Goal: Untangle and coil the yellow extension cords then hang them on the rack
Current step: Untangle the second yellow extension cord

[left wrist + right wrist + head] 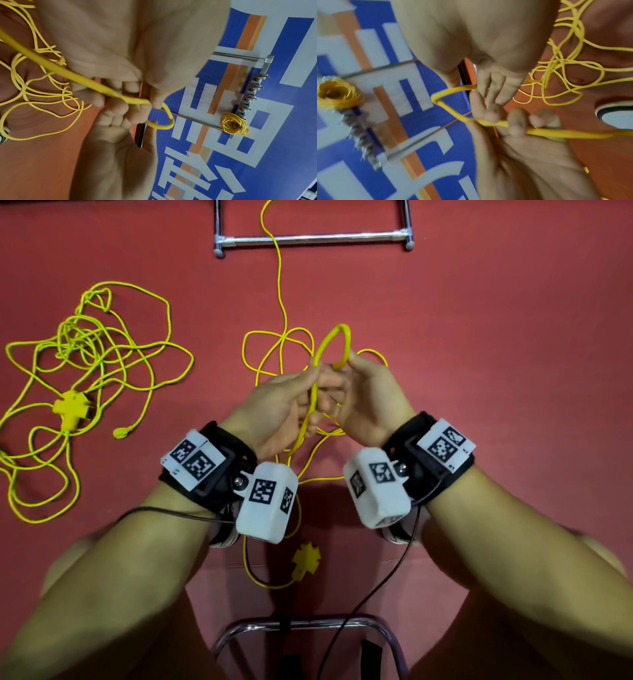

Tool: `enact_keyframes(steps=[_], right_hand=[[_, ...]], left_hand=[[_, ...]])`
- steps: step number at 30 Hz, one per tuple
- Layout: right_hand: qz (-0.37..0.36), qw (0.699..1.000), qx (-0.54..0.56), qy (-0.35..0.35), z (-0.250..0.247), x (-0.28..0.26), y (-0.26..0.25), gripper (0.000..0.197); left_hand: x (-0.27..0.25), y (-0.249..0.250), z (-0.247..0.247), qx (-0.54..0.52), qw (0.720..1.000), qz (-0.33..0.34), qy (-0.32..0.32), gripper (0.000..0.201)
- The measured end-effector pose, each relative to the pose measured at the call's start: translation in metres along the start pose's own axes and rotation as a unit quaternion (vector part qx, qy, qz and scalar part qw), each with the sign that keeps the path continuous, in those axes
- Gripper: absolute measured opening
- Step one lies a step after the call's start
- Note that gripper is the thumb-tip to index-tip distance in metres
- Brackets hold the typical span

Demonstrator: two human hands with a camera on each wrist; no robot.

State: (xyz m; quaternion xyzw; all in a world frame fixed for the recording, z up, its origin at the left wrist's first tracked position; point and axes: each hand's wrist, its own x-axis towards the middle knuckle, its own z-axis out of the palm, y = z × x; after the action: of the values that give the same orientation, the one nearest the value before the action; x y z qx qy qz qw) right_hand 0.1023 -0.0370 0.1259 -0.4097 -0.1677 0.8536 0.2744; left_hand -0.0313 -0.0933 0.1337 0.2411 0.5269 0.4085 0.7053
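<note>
Both hands, left hand [291, 402] and right hand [368, 398], are pinching the cord loop [337, 344]; slack trailing toward 12 o'clock risks re-knotting.

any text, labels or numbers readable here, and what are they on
No readable words anywhere.
Wrist tags: square black-and-white codes; the tiny characters at their edges are too small to read.
Wall banner: large white shapes, perhaps characters, cropped and turned; cannot be read.
Cords and rack: no markings visible.
</note>
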Motion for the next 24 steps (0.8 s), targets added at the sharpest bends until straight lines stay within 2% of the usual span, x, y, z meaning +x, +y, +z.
enact_keyframes(steps=[2, 4, 6, 8, 9, 11, 13, 16, 17, 19, 20, 22, 24], right_hand=[[0.010, 0.997, 0.047, 0.062, -0.007, 0.003, -0.009, 0.021], [0.027, 0.993, 0.002, 0.114, -0.013, 0.003, -0.011, 0.022], [0.055, 0.989, -0.057, 0.124, -0.015, 0.002, -0.006, 0.026], [0.065, 0.987, -0.059, 0.132, -0.016, 0.003, -0.004, 0.028], [0.047, 0.987, -0.041, 0.151, -0.019, 0.005, -0.007, 0.024], [-0.022, 0.978, 0.019, 0.208, -0.026, 0.011, -0.020, 0.012], [-0.094, 0.965, 0.088, 0.230, -0.033, 0.015, -0.034, 0.021], [-0.170, 0.964, 0.121, 0.162, -0.031, 0.009, -0.046, 0.033], [-0.176, 0.969, 0.128, 0.120, -0.027, 0.003, -0.048, 0.035], [-0.166, 0.978, 0.120, 0.027, -0.015, -0.011, -0.048, 0.042], [-0.148, 0.985, 0.093, -0.011, -0.009, -0.017, -0.045, 0.046], [-0.090, 0.993, 0.005, -0.074, 0.003, -0.027, -0.030, 0.047], [-0.043, 0.981, -0.142, -0.123, 0.010, -0.031, -0.007, 0.043]], left_hand=[[0.002, 0.000, -0.005, 0.003, 0.998, 0.036, 0.046, 0.026], [0.004, 0.002, -0.012, -0.019, 0.993, 0.072, 0.095, 0.020], [0.004, 0.006, -0.017, -0.052, 0.987, 0.103, 0.114, 0.016], [0.003, 0.007, -0.018, -0.049, 0.985, 0.121, 0.117, 0.014], [0.002, 0.008, -0.017, -0.037, 0.986, 0.113, 0.116, 0.012], [0.001, 0.008, -0.013, -0.008, 0.993, 0.044, 0.109, 0.017], [-0.001, 0.005, -0.006, 0.052, 0.993, -0.050, 0.096, 0.029], [-0.006, -0.008, 0.008, 0.165, 0.975, -0.142, 0.043, 0.037], [-0.009, -0.011, 0.012, 0.163, 0.970, -0.178, 0.016, 0.034], [-0.013, -0.015, 0.017, 0.091, 0.969, -0.224, -0.041, 0.025], [-0.013, -0.014, 0.018, 0.028, 0.974, -0.218, -0.052, 0.032], [-0.010, -0.009, 0.013, -0.113, 0.982, -0.145, -0.042, 0.046], [-0.006, 0.001, 0.003, -0.230, 0.970, -0.069, -0.025, 0.053]])
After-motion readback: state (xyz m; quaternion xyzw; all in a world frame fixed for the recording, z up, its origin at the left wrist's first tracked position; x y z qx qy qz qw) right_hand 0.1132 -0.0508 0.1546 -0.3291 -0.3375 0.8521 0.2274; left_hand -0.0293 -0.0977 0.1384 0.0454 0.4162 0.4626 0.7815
